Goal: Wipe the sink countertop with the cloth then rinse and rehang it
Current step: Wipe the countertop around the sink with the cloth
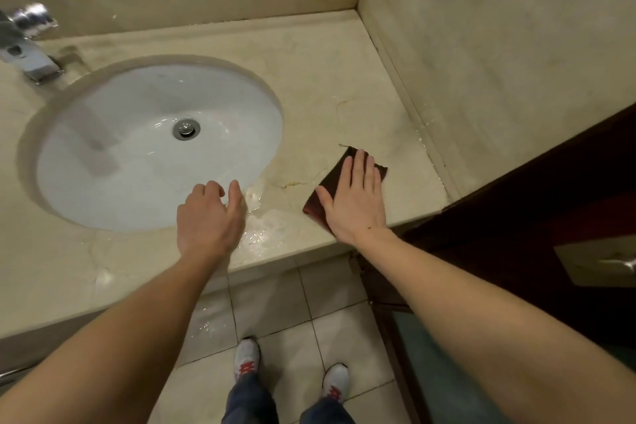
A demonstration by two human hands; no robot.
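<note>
Now right hand (356, 198) flat, pressing cloth (335, 179) on countertop (330, 79); left hand (208, 217) loosely curled, empty.

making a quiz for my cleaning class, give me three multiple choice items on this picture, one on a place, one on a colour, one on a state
1. Where on the countertop does the cloth lie, seen from the sink?
A to its right
B to its left
C behind it

2. What colour is the cloth?
A white
B dark red
C yellow

3. How is the right hand?
A flat, pressing the cloth
B clenched in a fist
C pinching a corner of the cloth

Answers: 1 A, it lies near the front edge, right of the sink. 2 B, dark red shows around the fingers. 3 A, straight fingers lie spread on it.
</note>
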